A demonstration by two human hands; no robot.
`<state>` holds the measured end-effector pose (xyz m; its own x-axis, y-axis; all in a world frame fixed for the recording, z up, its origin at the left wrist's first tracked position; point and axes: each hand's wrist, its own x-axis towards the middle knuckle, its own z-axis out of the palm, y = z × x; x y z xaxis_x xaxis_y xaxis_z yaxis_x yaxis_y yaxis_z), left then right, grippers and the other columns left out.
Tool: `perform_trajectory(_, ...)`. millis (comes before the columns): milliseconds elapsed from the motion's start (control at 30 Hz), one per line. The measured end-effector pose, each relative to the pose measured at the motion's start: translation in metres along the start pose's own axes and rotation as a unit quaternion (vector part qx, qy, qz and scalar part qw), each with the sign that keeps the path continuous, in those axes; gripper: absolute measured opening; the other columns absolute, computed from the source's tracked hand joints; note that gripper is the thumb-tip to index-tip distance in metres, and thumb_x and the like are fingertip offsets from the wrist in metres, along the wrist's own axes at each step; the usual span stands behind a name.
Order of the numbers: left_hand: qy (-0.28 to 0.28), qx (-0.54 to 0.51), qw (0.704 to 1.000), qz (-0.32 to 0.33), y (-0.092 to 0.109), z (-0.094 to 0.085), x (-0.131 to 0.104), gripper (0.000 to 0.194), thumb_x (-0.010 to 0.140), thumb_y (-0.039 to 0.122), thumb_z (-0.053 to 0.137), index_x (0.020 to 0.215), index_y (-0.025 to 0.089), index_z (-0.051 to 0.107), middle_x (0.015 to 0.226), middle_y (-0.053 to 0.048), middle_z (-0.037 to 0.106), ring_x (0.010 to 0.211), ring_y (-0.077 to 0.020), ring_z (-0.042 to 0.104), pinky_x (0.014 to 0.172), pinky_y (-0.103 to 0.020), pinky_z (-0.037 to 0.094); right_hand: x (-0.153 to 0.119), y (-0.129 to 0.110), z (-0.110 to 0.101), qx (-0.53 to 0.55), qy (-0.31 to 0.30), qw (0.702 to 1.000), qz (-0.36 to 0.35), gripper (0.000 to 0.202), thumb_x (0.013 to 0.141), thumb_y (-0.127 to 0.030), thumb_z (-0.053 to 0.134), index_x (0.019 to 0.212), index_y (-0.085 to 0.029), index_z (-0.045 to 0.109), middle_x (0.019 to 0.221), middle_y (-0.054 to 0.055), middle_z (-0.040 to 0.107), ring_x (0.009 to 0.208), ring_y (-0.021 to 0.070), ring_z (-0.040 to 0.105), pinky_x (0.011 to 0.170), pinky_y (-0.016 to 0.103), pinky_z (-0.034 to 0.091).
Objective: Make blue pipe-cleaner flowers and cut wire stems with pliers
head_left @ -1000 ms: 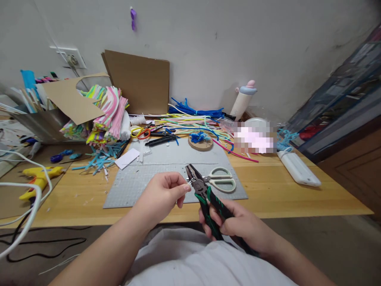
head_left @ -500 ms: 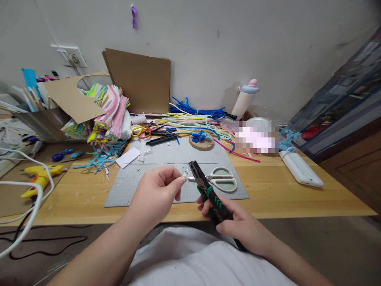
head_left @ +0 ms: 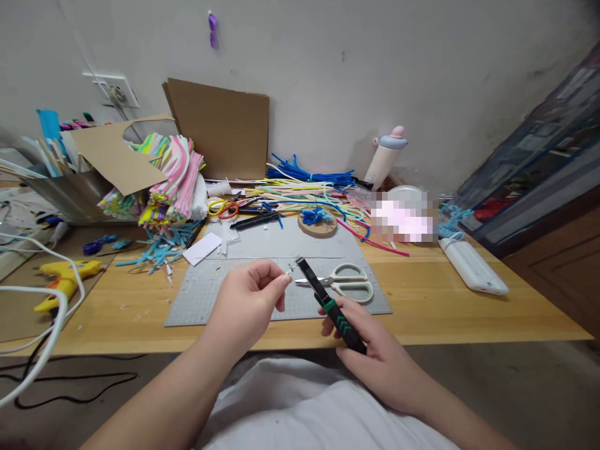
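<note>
Thin, shiny wire (head_left: 291,267) is pinched between the thumb and index finger of my left hand (head_left: 255,300). My right hand (head_left: 370,350) grips black and green pliers (head_left: 338,317), seen edge-on, and their tip is at the wire's upper end. Whether the jaws touch the wire is too small to tell. Behind the pliers, white-handled scissors (head_left: 351,284) lie on a grey cutting mat (head_left: 197,300). Farther back on the mat sits a round cardboard disc (head_left: 317,230) with a blue fuzzy piece (head_left: 315,215) on it.
Coloured pipe cleaners (head_left: 309,190) lie along the wall. A yellow glue gun (head_left: 65,278) and white cable are at the left. Bundled pastel strips (head_left: 173,175) stand back left. A white device (head_left: 473,265) and a bottle (head_left: 385,159) are on the right.
The pliers have turned in my right hand from showing both handles to edge-on. My left hand has barely moved and still pinches the wire.
</note>
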<state>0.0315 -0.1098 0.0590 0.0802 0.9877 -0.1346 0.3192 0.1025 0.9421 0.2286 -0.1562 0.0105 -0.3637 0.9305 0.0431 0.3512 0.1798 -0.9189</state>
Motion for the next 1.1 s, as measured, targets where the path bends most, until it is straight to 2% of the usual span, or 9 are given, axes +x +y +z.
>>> perform_trajectory(100,-0.012,-0.031,0.999,-0.020,-0.001,0.002,0.001,0.023,0.074,0.032,0.058,0.058,0.016,0.054,0.045,0.003,0.053,0.040,-0.0063,0.035,0.041,-0.020,0.024,0.002,0.002,0.001,-0.048,0.013,0.999,-0.021,0.036,0.065,0.001,0.044,0.090,-0.021,0.058,0.118,0.006,0.051,0.116,0.0241,0.045,0.098,0.038,0.035)
perform_trajectory(233,-0.022,-0.059,0.998,-0.027,-0.005,0.003,0.004,0.022,0.073,0.032,0.059,0.060,0.016,0.054,0.045,0.003,0.053,0.038,-0.0050,0.033,0.039,-0.019,0.021,0.002,0.008,0.002,-0.111,0.036,0.992,-0.040,0.041,0.065,0.000,0.044,0.097,-0.021,0.056,0.126,0.008,0.045,0.120,0.0255,0.042,0.101,0.039,0.035)
perform_trajectory(467,-0.034,-0.096,0.993,-0.058,-0.008,0.004,0.007,0.021,0.073,0.032,0.060,0.062,0.015,0.054,0.044,0.004,0.053,0.035,-0.0031,0.029,0.036,-0.017,0.017,0.006,0.015,0.001,-0.255,0.058,0.964,-0.048,0.039,0.068,-0.002,0.047,0.103,-0.018,0.054,0.128,0.012,0.043,0.120,0.0269,0.041,0.100,0.042,0.036)
perform_trajectory(600,-0.061,-0.134,0.986,-0.074,-0.009,0.005,0.012,0.019,0.073,0.030,0.060,0.064,0.015,0.052,0.044,0.004,0.052,0.033,-0.0023,0.028,0.035,-0.017,0.016,0.010,0.018,0.000,-0.282,0.074,0.955,-0.044,0.029,0.069,-0.003,0.047,0.093,-0.018,0.054,0.125,0.012,0.047,0.118,0.0280,0.043,0.098,0.042,0.038)
perform_trajectory(733,-0.086,-0.154,0.982,-0.068,-0.014,0.004,0.021,0.019,0.073,0.029,0.061,0.067,0.014,0.052,0.048,0.003,0.054,0.033,-0.0017,0.030,0.034,-0.017,0.016,0.013,0.023,-0.004,-0.266,0.092,0.959,-0.040,0.019,0.070,-0.004,0.047,0.080,-0.019,0.053,0.122,0.012,0.048,0.113,0.0278,0.047,0.093,0.041,0.040)
perform_trajectory(867,-0.085,-0.160,0.981,-0.066,-0.017,0.004,0.028,0.019,0.075,0.029,0.061,0.070,0.013,0.053,0.050,0.003,0.056,0.032,-0.0012,0.031,0.035,-0.016,0.016,0.016,0.026,-0.012,-0.206,0.131,0.969,-0.041,0.017,0.069,-0.004,0.047,0.075,-0.019,0.055,0.113,0.010,0.051,0.106,0.0256,0.050,0.089,0.039,0.040)
perform_trajectory(933,-0.083,-0.157,0.982,-0.060,-0.017,0.004,0.028,0.019,0.075,0.029,0.061,0.069,0.013,0.052,0.051,0.003,0.056,0.033,-0.0013,0.031,0.035,-0.016,0.017,0.016,0.024,-0.015,-0.135,0.130,0.982,-0.033,0.018,0.069,-0.005,0.048,0.076,-0.019,0.058,0.108,0.009,0.052,0.105,0.0246,0.050,0.089,0.038,0.040)
perform_trajectory(1033,-0.085,-0.143,0.985,-0.043,-0.014,0.006,0.024,0.020,0.076,0.031,0.061,0.068,0.014,0.052,0.053,0.002,0.058,0.033,-0.0020,0.032,0.035,-0.016,0.020,0.015,0.019,-0.015,0.070,0.102,0.991,0.045,0.015,0.073,-0.013,0.056,0.085,-0.020,0.062,0.107,0.006,0.055,0.096,0.0214,0.054,0.084,0.034,0.042)
perform_trajectory(1100,-0.091,-0.126,0.987,-0.033,-0.012,0.010,0.019,0.021,0.076,0.032,0.059,0.068,0.015,0.053,0.053,0.002,0.059,0.034,-0.0028,0.033,0.034,-0.017,0.022,0.016,0.018,-0.011,0.238,0.091,0.961,0.109,0.012,0.076,-0.024,0.061,0.088,-0.021,0.063,0.102,0.004,0.057,0.082,0.0167,0.056,0.075,0.031,0.045)
